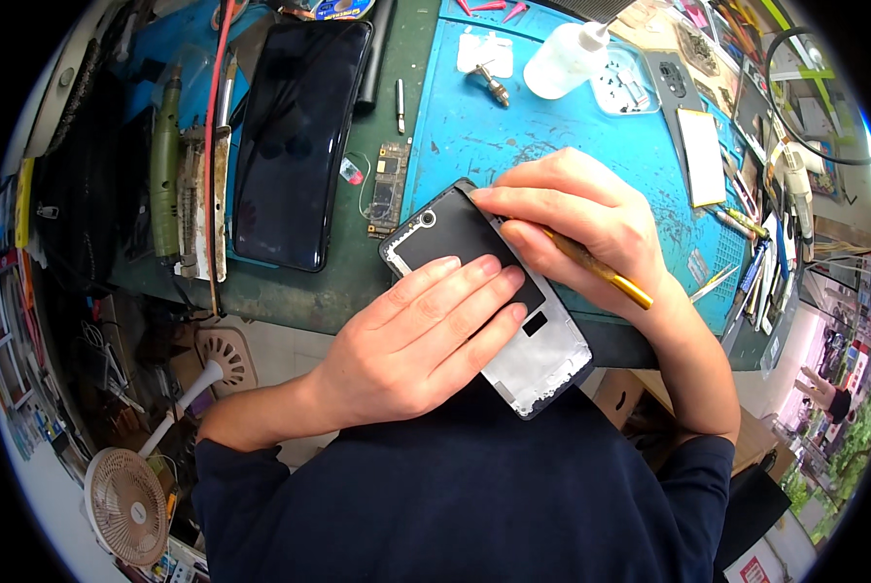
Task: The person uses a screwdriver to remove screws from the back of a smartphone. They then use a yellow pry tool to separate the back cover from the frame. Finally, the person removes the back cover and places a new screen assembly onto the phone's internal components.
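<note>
From the head view, an opened phone lies tilted across the bench's near edge, partly overhanging it. The left hand rests flat on it, fingers extended, pressing the dark panel. The right hand grips a brass-coloured tool, fingertips at the phone's upper edge. A bottle lies on the blue mat near the far edge; a dark screen panel lies at far left.

One view only, head-worn fisheye, looking steeply down from above the person's chest onto the near edge of the counter. Close range: the left hand and right hand fill the centre. Forearms enter from the lower edge. Straight edges bow toward the rim; floor and a small fan show lower left
</note>
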`<state>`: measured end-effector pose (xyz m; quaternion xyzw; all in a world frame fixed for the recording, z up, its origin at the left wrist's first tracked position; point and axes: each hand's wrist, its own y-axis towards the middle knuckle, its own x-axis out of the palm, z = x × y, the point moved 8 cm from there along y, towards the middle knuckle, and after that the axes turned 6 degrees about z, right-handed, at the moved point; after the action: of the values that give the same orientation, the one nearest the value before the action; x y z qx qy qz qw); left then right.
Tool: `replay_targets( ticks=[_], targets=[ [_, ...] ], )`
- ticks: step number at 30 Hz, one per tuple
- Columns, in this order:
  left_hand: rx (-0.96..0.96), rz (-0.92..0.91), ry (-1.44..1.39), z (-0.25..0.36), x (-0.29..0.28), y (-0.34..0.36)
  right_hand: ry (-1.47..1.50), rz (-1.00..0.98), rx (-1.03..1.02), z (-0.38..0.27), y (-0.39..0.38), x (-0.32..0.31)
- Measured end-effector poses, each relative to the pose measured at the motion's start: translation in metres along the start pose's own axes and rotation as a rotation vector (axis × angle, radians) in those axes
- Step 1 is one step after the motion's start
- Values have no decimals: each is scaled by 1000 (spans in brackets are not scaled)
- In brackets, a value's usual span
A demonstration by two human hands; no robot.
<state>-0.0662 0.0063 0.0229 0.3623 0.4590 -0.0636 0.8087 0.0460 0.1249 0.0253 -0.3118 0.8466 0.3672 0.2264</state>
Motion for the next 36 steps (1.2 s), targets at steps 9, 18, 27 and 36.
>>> replay_targets(
  ticks=[9, 18, 27, 36],
  targets=[
    [108, 85, 57, 6, -12, 11, -346, 219, -13, -33, -34, -55],
    [209, 156, -148, 30, 8, 43, -1078, 520, 403, -35, -167, -163],
    [-174, -18, -294, -33, 28, 46, -1151, 625, 857, 4, -281, -243],
    [-290, -111, -67, -16, 15, 42, -999, 556, 947, 6, -280, -242]
  ],
)
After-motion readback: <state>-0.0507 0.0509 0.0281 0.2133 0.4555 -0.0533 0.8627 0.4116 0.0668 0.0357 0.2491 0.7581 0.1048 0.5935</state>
